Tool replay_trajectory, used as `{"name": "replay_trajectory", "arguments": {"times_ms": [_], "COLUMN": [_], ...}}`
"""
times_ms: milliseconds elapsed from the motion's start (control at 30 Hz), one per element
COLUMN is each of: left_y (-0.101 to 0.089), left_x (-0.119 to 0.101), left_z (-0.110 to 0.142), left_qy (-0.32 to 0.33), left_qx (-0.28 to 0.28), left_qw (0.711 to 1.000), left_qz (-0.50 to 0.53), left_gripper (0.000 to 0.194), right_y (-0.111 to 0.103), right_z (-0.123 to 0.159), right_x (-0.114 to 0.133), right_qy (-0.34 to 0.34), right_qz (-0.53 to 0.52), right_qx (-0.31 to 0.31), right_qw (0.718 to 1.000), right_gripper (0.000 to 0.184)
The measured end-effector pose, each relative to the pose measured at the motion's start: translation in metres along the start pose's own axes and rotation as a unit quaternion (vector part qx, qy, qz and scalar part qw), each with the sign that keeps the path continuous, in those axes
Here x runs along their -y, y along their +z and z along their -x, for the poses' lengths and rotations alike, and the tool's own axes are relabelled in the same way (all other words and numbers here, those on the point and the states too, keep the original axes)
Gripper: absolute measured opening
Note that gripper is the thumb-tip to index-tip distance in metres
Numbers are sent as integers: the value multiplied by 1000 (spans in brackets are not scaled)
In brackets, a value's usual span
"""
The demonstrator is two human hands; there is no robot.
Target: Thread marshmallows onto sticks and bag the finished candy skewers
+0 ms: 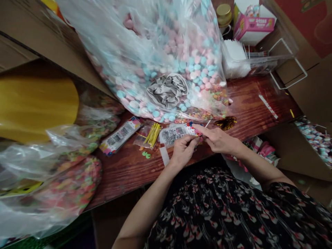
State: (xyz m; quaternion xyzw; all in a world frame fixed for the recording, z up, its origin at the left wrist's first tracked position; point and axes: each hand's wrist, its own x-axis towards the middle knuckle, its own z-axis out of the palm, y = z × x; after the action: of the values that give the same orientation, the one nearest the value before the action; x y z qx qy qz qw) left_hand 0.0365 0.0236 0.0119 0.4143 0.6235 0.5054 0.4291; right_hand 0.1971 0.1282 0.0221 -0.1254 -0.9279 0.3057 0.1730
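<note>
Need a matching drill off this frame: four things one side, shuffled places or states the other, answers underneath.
Things:
1. grey crumpled cloth
2. yellow strips
3. green pieces
4. pink-and-white box

Places or states:
A. on the bare wood of the table
B. open at the top, near a gold lid
C. on the large clear bag of pink and blue pieces
D. between two printed packets

Pairs: 1-C, 2-D, 3-A, 4-B
</note>
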Motion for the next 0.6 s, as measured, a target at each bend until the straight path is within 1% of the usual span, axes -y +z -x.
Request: {"name": "replay_trajectory", "arguments": {"times_ms": [67,133,200,233,300,333,433,500,600], "left_y": [0,0,0,1,4,6,11,13,13], "left_x": [2,3,2,1,-4,-7,-15,-18,-17], "left_z": [0,0,0,-1,-1,-1,0,1,4], "left_qy": [-11,-38,-57,-54,-29,-13,11,31,85], "left_qx": [-14,-33,-49,-54,-61,-59,-50,-44,-32], "left_qw": [1000,998,994,993,994,995,997,998,996], "left_qz": [6,41,80,89,90,83,62,36,-26], "left_gripper": [25,28,28,27,24,24,26,26,25], "right_y": [2,7,14,17,22,24,26,25,22], "right_z": [1,5,10,12,13,13,10,9,10], "right_x": [2,6,12,15,22,24,26,23,17], "right_qy": [9,21,60,84,121,129,142,157,177], "right_qz": [4,-4,-20,-31,-67,-89,-152,-193,-251], "right_qx": [-20,-87,-171,-204,-242,-249,-248,-238,-207], "right_qw": [1000,996,983,975,960,956,946,939,929], "right_gripper": [68,59,41,31,12,7,13,16,17]}}
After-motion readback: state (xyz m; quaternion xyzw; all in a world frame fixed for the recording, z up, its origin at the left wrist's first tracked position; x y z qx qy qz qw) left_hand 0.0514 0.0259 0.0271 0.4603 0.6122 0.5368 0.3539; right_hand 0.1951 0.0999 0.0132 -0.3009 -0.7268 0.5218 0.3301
